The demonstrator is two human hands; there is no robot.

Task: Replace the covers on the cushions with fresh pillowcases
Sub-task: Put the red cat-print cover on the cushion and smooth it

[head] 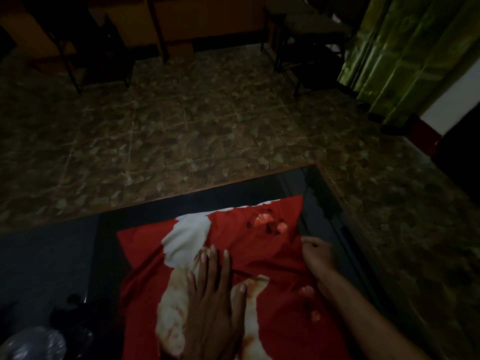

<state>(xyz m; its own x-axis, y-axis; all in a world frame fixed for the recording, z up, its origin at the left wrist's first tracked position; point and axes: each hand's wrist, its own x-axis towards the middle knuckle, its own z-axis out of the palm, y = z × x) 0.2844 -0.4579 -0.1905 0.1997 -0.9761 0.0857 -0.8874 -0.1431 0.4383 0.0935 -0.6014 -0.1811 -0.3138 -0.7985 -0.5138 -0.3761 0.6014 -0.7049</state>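
Note:
A red pillowcase (262, 245) with a white and cream print and small flower marks lies spread flat on a dark glass-topped table (65, 250). My left hand (213, 292) lies flat on its middle, fingers straight and spread, pressing the cloth down. My right hand (315, 253) is at the pillowcase's right edge, fingers curled and pinching the red fabric near the far right corner. No cushion is visible.
The table's wooden rim (181, 197) runs along the far side and right. A crumpled clear plastic bag (33, 344) and a dark object (72, 315) sit at the table's near left. Beyond are patterned floor tiles (181, 120), metal-legged chairs (306, 37) and a green curtain (410, 53).

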